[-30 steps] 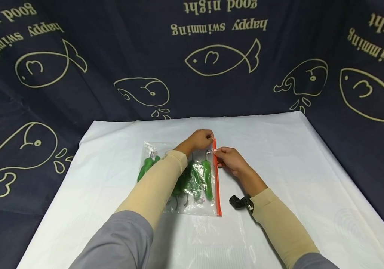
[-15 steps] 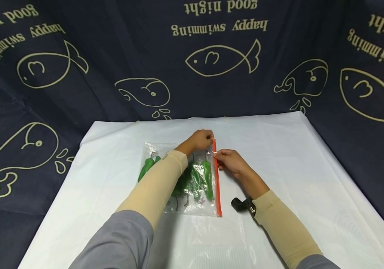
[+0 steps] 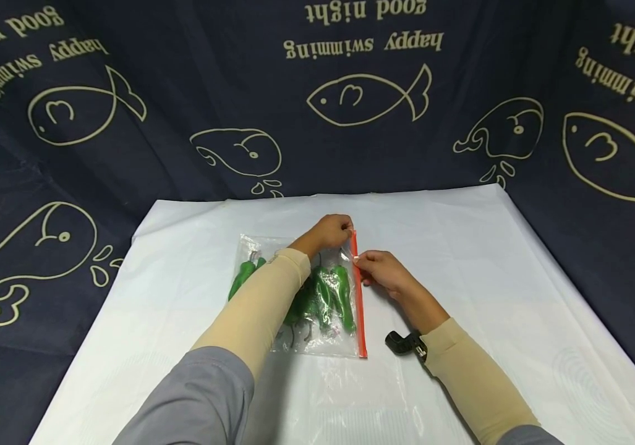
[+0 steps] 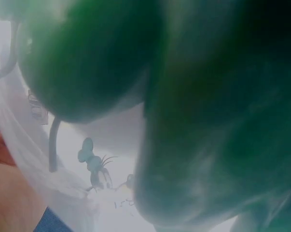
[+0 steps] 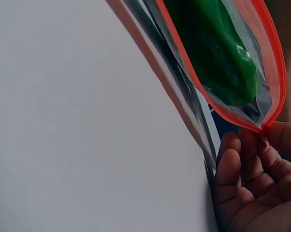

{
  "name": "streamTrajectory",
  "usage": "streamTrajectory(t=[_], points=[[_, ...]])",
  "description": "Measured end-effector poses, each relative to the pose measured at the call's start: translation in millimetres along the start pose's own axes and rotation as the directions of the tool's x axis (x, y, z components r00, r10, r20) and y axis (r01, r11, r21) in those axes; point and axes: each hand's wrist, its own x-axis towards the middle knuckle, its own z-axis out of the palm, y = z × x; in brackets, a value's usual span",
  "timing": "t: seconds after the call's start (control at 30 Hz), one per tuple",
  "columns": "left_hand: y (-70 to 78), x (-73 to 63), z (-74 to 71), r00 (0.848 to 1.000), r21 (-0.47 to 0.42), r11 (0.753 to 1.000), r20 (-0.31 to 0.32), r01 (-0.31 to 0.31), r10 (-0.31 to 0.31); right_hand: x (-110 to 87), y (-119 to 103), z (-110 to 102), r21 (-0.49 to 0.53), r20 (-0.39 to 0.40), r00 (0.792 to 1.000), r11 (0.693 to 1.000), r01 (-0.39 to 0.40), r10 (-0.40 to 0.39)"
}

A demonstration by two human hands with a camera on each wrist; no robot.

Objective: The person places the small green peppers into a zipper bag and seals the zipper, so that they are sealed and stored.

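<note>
A clear zip bag [image 3: 261,242] with a red zip edge [image 3: 360,321] lies on the table, with several green peppers [image 3: 325,300] inside. My left hand [image 3: 332,230] pinches the far end of the red edge. Nearer to me along that edge, my right hand [image 3: 383,271] pinches a small white slider [image 3: 356,258]. In the right wrist view, the red rims part around one pepper [image 5: 227,58] and meet at the fingers. Peppers [image 4: 184,159] behind clear plastic fill most of the left wrist view; part of a hand shows at its left edge, whose I cannot tell.
A white cloth [image 3: 462,259] covers the table. Behind it hangs a dark blue curtain [image 3: 350,161] with fish and whale outlines. A black wrist camera [image 3: 403,343] sticks out beside the right forearm.
My right hand and the slider have moved a little way along the red edge toward me. The rightmost pepper has shifted slightly. My left hand stays at the far corner.
</note>
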Motion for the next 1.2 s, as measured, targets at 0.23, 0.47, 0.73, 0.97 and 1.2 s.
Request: streamTrajectory(t=[0.23,0.47,0.73,0.97,1.2], points=[[-0.5,-3.3,-2.2,1.000,-0.029,0.999,-0.008,0.021,-0.022,-5.5,1,0,-0.027,0.029,1.000,1.000,-0.002,0.003],[-1.3,-7.6,-5.9,0.999,-0.059,0.998,-0.008,0.032,-0.032,-15.9,2,3,-0.072,0.049,0.999,0.997,0.006,-0.003],[-6.7,-4.9,-5.5,0.999,-0.051,0.998,-0.020,0.039,-0.040,-24.2,3,7,-0.086,0.050,0.999,0.996,0.010,-0.005],[-7.3,-5.1,-5.2,0.999,-0.063,0.997,-0.026,0.045,-0.046,-29.7,2,9,-0.100,0.049,0.999,0.995,0.010,-0.005],[-6.2,-7.3,-8.2,0.997,-0.076,0.995,-0.043,0.060,-0.064,-36.3,2,8,-0.116,0.073,0.997,0.993,0.020,-0.012]])
